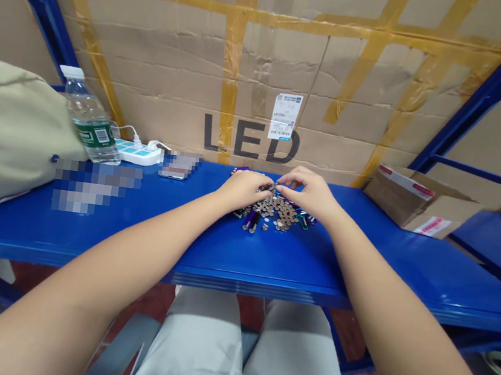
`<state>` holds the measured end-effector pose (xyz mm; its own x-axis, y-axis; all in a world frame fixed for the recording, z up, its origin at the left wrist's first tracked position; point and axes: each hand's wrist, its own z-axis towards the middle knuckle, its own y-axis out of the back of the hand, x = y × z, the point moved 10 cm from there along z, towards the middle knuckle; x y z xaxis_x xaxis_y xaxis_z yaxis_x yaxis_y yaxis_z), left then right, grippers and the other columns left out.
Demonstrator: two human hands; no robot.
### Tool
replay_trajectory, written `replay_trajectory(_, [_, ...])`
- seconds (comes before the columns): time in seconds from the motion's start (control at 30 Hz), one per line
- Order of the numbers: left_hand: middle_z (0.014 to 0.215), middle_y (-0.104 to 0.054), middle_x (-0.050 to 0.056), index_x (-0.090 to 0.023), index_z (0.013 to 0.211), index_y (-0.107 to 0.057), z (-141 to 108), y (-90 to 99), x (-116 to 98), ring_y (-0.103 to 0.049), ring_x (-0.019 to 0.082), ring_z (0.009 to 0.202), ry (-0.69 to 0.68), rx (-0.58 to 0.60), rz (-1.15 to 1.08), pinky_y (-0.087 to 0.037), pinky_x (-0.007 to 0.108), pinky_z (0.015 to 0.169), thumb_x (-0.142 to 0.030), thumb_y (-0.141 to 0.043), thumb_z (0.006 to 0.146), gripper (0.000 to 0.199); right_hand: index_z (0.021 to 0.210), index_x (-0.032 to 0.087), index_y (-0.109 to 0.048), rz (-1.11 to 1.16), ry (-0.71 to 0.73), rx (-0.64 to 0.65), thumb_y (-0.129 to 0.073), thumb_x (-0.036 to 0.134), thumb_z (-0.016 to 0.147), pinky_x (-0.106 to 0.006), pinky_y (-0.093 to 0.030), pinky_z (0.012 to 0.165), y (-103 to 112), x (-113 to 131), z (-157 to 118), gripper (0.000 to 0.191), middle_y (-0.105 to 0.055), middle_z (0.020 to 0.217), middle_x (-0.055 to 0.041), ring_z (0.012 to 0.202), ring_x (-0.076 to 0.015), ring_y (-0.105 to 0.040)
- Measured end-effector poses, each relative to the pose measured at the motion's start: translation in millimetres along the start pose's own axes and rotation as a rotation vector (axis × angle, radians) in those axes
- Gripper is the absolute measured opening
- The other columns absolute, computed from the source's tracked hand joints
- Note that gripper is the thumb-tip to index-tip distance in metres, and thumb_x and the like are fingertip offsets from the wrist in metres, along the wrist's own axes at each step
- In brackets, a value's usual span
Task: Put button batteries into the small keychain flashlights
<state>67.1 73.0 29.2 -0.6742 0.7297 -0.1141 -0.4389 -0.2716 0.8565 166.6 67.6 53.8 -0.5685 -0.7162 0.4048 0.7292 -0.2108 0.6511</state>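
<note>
Small round silver discs (281, 211) lie in a loose pile on the blue table (259, 261). My left hand (246, 189) rests at the pile's left side, its fingers curled towards the middle. From the right, my right hand (307, 191) reaches over the pile, thumb and forefinger close together. The fingertips of both hands nearly meet around something small and dark that I cannot make out. Purple and black cylinders (251, 220) lie just below my left hand. Coloured metal clips (305, 220) sit under and beside my right hand.
A water bottle (92, 116), a white power strip (138, 152) and a beige bag (14, 134) stand on the left. An open cardboard box (409, 198) is on the right. A large taped carton (177, 75) rises behind the table, between blue metal posts.
</note>
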Motion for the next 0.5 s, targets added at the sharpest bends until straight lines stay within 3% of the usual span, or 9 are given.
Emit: replay_trajectory(0.5, [0.09, -0.072, 0.003, -0.02, 0.091, -0.069, 0.2, -3.8, 1.4, -0.064, 0.018, 0.084, 0.0, 0.013, -0.003, -0.044, 0.028, 0.072, -0.031, -0.053, 0.089, 0.02, 0.087, 0.017, -0.072, -0.016, -0.042, 0.044, -0.064, 0.032, 0.076, -0.029, -0.043, 0.064, -3.6, -4.2, -1.6, 0.021, -0.059, 0.075, -0.003, 0.066, -0.0137, -0.052])
